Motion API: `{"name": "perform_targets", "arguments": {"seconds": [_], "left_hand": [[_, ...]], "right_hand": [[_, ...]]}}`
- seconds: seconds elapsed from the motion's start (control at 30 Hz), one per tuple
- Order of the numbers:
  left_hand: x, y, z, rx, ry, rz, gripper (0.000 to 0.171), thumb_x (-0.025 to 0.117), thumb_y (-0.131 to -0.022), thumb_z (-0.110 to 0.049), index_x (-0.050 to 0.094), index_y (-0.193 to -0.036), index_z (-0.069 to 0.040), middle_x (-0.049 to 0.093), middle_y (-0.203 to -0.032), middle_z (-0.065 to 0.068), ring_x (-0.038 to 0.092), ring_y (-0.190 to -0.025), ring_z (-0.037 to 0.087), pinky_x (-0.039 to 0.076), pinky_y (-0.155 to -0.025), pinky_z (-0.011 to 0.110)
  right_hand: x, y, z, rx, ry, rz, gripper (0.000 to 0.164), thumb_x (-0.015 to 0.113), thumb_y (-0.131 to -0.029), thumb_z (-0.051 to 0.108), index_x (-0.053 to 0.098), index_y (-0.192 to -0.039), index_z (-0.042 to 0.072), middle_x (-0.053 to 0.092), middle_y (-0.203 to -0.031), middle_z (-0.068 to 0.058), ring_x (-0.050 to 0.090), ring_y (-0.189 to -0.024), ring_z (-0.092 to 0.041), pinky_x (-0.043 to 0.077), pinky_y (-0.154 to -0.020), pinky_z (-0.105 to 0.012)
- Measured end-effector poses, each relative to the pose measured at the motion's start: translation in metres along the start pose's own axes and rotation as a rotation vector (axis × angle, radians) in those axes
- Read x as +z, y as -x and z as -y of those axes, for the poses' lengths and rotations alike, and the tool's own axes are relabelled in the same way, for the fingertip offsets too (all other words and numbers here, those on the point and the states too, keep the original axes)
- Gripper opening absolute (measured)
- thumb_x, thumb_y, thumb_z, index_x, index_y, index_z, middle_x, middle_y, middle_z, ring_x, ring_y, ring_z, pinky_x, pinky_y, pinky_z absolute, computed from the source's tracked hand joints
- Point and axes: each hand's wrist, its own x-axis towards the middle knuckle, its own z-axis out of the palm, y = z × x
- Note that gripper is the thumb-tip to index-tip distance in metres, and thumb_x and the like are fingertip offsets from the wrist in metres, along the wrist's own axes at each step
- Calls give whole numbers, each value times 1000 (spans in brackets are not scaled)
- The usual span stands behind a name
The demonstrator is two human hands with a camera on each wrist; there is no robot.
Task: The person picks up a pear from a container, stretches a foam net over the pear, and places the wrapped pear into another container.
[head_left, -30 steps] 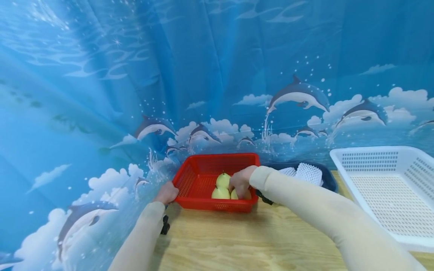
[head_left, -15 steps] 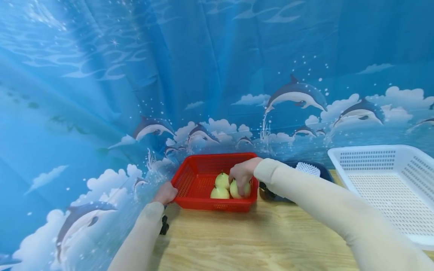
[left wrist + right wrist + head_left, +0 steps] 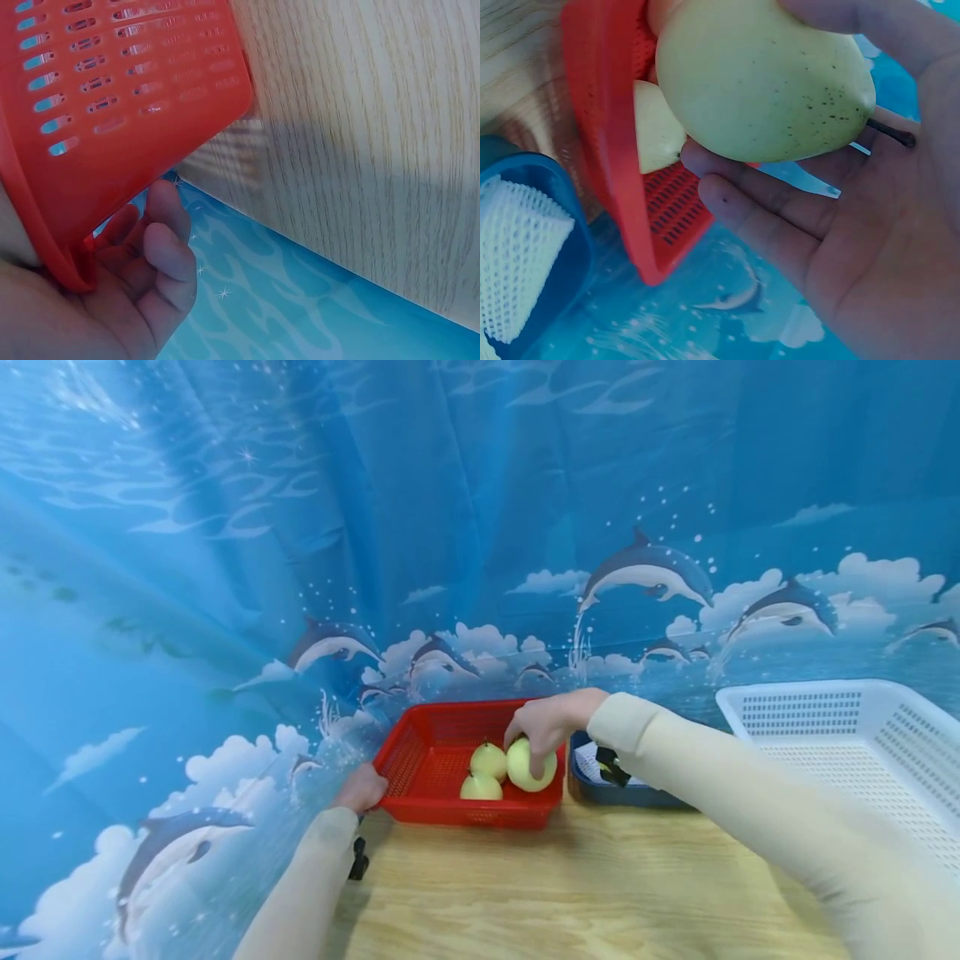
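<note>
My right hand [image 3: 551,720] holds a pale yellow-green pear [image 3: 531,766] over the right end of the red plastic basket [image 3: 465,815]. In the right wrist view, the fingers and thumb lie round this speckled pear [image 3: 765,82], its dark stem pointing toward the palm. Two more pears rest on the basket floor: one behind [image 3: 489,762], the other near the front wall [image 3: 481,787]. At the basket's left end, my left hand [image 3: 362,788] grips the rim. The left wrist view shows its curled fingers [image 3: 169,255] under the rim; the thumb is mostly hidden.
Right of the red basket stands a dark blue container [image 3: 637,796] with white foam netting [image 3: 521,255] in it, partly covered by my right forearm. A white slotted basket [image 3: 832,691] stands farther right. Behind the wooden table [image 3: 480,885] hangs a blue dolphin-print curtain [image 3: 450,527].
My right hand has lifted the pear up from the basket floor beside the other two. My left hand keeps its grip on the rim. The head view has shifted slightly.
</note>
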Motion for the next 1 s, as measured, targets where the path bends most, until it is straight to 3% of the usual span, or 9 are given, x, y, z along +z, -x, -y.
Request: {"name": "perform_targets", "arguments": {"seconds": [0.2,0.37,0.67,1.0], "left_hand": [[-2,2,1,29,33,7,14,45,-88,-3,57,-84,1,53,-59,6,49,-49,16,44,-44,28],[-2,3,2,53,31,-7,14,44,-86,-3,56,-81,0,53,-58,6,49,-47,15,43,-42,26],[-1,1,2,49,19,2,15,45,-87,-4,58,-82,0,55,-59,6,52,-49,16,45,-44,27],[-1,0,3,30,45,15,17,46,-89,-4,60,-90,4,54,-60,6,51,-50,17,45,-46,29]], "right_hand": [[-5,29,5,-16,6,-1,61,81,-79,26,62,-136,27,60,-125,7,53,-108,-19,53,-84,-38],[3,55,3,-54,0,-12,52,82,-76,25,67,-126,28,63,-112,10,56,-101,-17,53,-79,-38],[38,93,-8,8,-62,-24,56,83,-72,23,67,-125,34,61,-104,15,56,-93,-14,52,-75,-36],[80,114,-17,6,-111,-53,56,86,-67,23,69,-120,31,62,-98,17,57,-85,-9,50,-75,-32]]}}
